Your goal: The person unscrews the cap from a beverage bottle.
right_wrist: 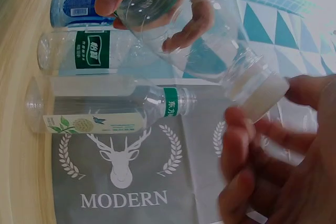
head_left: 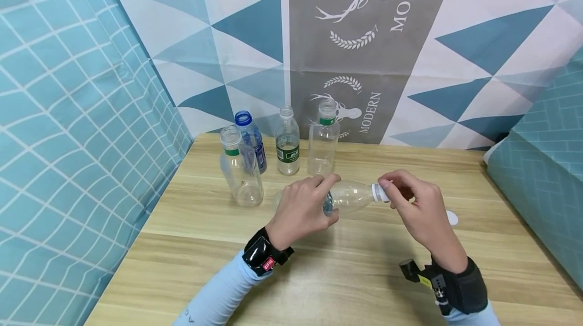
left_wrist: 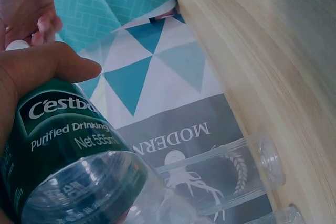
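Note:
A clear plastic water bottle (head_left: 350, 197) lies sideways above the table, its neck toward the right. My left hand (head_left: 304, 205) grips it round the body, over a green label (left_wrist: 68, 124) that reads "C'estbon" in the left wrist view. At the neck, the thumb and fingers of my right hand (head_left: 421, 210) pinch a white cap (right_wrist: 265, 97). The cap sits over the mouth of the bottle. In the right wrist view, fingers of the left hand show through the clear plastic.
Behind the left hand stand several uncapped bottles: a clear one (head_left: 246, 181) with a green neck band, a blue one (head_left: 255, 146), a green-labelled one (head_left: 288, 154) and another clear one (head_left: 322, 149). A white round object (head_left: 452, 217) lies beside the right hand. Patterned cloth backs the wooden table (head_left: 346, 285).

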`<state>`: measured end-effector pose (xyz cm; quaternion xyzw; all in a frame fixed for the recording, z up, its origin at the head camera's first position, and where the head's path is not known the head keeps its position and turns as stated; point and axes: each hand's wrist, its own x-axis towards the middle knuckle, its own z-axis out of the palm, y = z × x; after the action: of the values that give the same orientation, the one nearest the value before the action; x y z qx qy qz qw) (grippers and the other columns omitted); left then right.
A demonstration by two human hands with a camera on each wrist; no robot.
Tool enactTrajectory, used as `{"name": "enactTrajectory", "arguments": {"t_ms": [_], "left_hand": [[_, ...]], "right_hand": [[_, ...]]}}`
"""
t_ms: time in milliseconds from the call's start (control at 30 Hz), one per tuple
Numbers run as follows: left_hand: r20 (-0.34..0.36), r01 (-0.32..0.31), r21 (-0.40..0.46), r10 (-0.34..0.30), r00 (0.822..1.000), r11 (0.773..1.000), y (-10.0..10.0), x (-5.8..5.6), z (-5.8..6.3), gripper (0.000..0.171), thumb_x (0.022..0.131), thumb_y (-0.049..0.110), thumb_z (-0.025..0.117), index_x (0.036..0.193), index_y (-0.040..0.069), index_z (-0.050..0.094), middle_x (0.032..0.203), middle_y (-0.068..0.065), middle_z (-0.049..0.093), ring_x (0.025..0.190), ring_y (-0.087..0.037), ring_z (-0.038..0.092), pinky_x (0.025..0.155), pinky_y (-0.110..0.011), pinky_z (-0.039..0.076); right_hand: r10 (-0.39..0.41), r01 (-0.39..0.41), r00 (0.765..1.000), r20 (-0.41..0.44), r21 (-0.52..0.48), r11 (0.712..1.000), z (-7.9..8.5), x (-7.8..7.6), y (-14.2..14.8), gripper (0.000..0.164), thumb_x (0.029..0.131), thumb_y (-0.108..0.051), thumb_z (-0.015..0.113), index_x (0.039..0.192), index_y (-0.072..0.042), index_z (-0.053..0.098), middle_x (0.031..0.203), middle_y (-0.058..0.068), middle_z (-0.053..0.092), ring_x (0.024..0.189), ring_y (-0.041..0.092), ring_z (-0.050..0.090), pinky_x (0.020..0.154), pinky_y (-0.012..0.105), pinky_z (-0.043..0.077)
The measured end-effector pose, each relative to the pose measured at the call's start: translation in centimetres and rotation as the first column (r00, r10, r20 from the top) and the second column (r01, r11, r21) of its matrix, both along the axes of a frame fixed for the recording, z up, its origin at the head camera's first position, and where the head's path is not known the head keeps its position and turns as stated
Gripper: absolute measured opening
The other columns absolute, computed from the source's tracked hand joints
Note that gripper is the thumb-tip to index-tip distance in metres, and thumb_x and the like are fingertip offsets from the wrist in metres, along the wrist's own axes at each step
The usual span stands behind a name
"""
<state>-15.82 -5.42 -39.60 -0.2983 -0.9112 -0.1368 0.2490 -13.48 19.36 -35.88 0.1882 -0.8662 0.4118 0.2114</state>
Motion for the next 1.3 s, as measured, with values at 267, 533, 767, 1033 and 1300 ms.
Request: {"name": "enactTrajectory", "arguments": {"t_ms": [267,533,767,1033,1300], "left_hand": [[0.046,0.008,0.015,-0.009,0.999,1.0,-0.1,0.1,0.2,0.068,0.071,0.04,0.088,0.129,0.021,0.059,0.08,0.007,0.065,0.059,-0.006,0.054,0.047,-0.018,0.041],[0.213,0.027,0.08,-0.043,0.976,0.996,-0.2,0.2,0.6,0.068,0.071,0.04,0.089,0.129,0.024,0.058,0.074,0.012,0.056,0.055,-0.003,0.048,0.044,-0.018,0.036],[0.146,0.034,0.053,-0.041,0.988,0.998,0.0,0.2,0.4,0.066,0.071,0.038,0.087,0.128,0.022,0.059,0.076,0.01,0.061,0.056,-0.003,0.049,0.044,-0.016,0.035],[0.138,0.048,0.04,-0.053,0.989,0.998,-0.1,0.1,0.3,0.065,0.072,0.04,0.086,0.128,0.022,0.058,0.074,0.011,0.059,0.055,-0.003,0.047,0.043,-0.015,0.033],[0.27,0.056,0.069,-0.073,0.96,0.996,-0.3,0.1,0.6,0.07,0.07,0.043,0.089,0.129,0.025,0.058,0.074,0.013,0.058,0.057,-0.004,0.05,0.045,-0.018,0.038]], "right_hand": [[0.008,-0.01,0.992,0.122,0.016,1.0,0.5,0.3,0.4,0.012,0.099,-0.018,0.069,0.097,-0.007,0.073,0.068,-0.001,0.068,0.06,0.008,0.061,0.056,0.019,0.049],[0.18,-0.179,0.975,-0.131,0.018,0.984,0.6,0.5,0.8,0.047,0.079,0.012,0.079,0.121,-0.009,0.075,0.105,0.006,0.076,0.077,0.002,0.064,0.072,0.01,0.05],[0.099,-0.107,0.991,-0.085,-0.086,0.991,0.3,0.3,0.1,0.034,0.083,0.009,0.078,0.113,-0.008,0.078,0.096,0.01,0.078,0.073,0.005,0.068,0.071,0.01,0.052],[0.072,-0.063,0.978,0.194,-0.055,0.997,0.5,0.4,0.6,0.015,0.099,-0.014,0.069,0.11,-0.005,0.07,0.075,0.005,0.069,0.057,0.013,0.063,0.054,0.023,0.053],[0.206,-0.206,0.978,0.009,0.027,0.978,0.8,0.5,1.8,0.046,0.085,0.008,0.077,0.126,-0.012,0.074,0.11,0.005,0.077,0.087,0.002,0.068,0.077,0.012,0.055]]}}
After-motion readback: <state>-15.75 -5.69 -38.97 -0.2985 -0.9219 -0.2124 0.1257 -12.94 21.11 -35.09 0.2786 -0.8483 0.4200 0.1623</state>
